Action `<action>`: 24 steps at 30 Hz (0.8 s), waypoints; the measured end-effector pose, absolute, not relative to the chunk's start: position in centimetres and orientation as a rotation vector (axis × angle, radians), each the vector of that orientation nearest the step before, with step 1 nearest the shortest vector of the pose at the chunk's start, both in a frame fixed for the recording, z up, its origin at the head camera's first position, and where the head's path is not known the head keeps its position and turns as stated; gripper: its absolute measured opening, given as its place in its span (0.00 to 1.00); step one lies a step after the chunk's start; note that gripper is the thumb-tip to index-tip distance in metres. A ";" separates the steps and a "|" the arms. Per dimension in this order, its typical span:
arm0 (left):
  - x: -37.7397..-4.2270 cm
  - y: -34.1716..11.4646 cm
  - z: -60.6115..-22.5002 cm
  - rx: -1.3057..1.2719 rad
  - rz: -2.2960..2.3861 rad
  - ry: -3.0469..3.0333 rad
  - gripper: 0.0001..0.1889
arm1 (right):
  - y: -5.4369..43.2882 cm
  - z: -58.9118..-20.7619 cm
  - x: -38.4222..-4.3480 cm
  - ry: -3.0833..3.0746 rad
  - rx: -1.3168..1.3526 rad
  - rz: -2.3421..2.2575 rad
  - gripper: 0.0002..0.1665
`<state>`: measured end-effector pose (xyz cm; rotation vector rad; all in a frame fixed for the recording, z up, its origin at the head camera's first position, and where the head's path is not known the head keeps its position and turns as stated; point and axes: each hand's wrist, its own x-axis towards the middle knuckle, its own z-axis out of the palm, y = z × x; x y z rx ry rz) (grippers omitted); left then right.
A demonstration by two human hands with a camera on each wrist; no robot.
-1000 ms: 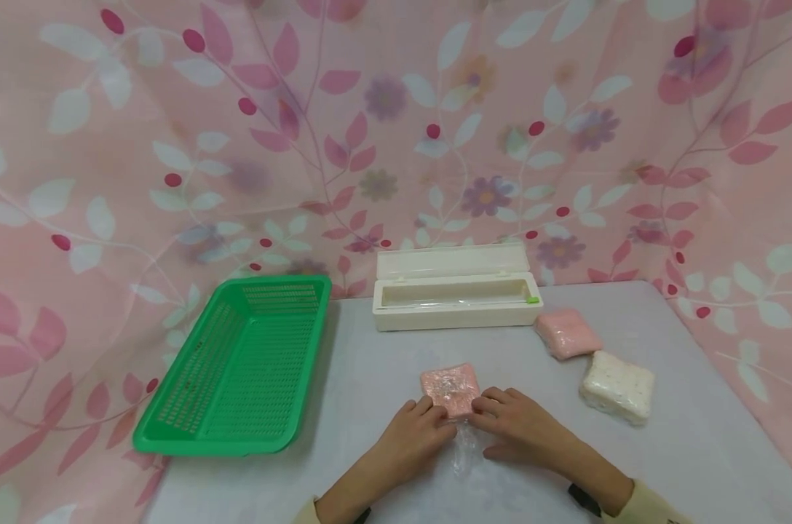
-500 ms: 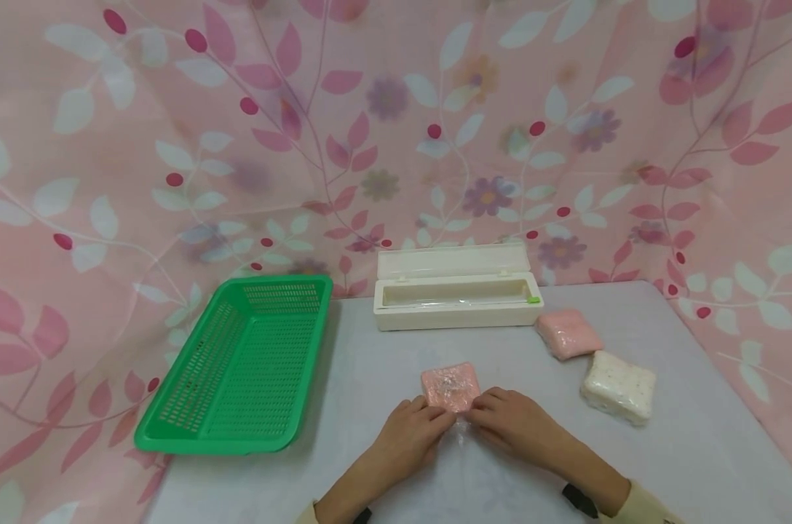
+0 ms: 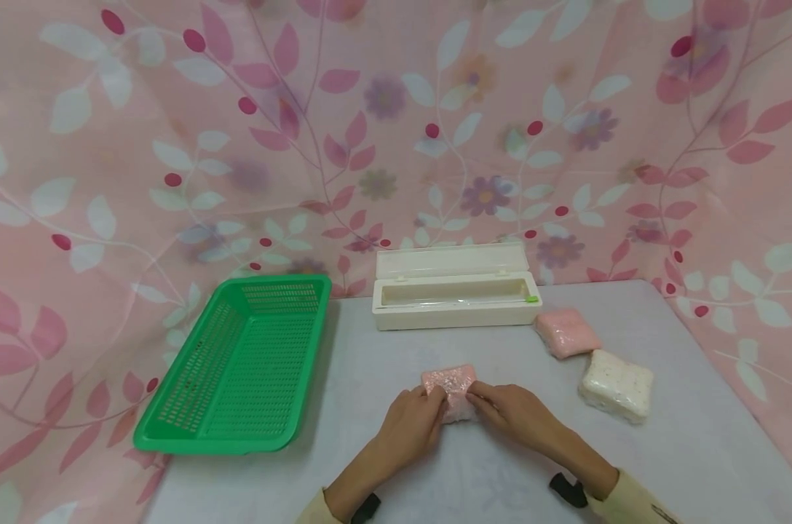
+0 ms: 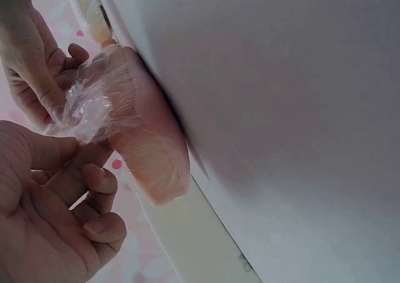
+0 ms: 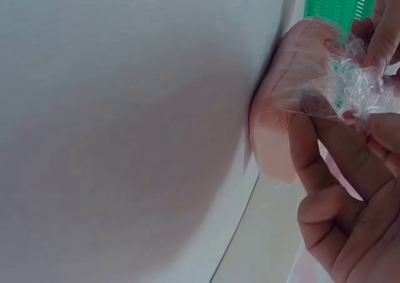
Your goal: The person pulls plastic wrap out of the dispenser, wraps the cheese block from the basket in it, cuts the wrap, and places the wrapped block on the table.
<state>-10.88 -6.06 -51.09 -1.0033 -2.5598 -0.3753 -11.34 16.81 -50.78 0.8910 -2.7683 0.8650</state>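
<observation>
A pink square block (image 3: 450, 376) covered in cling film lies on the table between my two hands. My left hand (image 3: 405, 429) pinches the gathered film on its near left side, while my right hand (image 3: 517, 416) pinches it from the right. In the left wrist view, the bunched cling film (image 4: 90, 108) stretches from the block (image 4: 153, 152) to the thumb and finger of each hand. The right wrist view also has the crumpled film (image 5: 362, 86) drawn off the block's face, with some right-hand fingers (image 5: 306, 142) against the block.
A long white box (image 3: 458, 316) with a raised lid and a small green tab stands at the back. To the left is a green plastic basket (image 3: 301, 393). A wrapped pink block (image 3: 568, 333) and a wrapped white block (image 3: 617, 386) lie at the right.
Both hands have shifted up over the block's near half, bringing the loose film from in front of the block up onto it. The near part of the block now shows between the hands.
</observation>
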 end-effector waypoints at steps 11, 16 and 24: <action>-11.9 -5.2 -50.8 -0.696 -0.685 -2.777 0.08 | 14.9 -50.9 -13.1 -2.911 0.606 0.965 0.08; -12.4 -5.1 -51.0 -0.542 -0.850 -2.838 0.11 | 14.5 -51.1 -13.8 -2.950 0.501 1.010 0.09; -13.1 -4.5 -51.1 -0.508 -0.800 -2.790 0.09 | 14.0 -51.4 -14.6 -2.987 0.370 0.977 0.10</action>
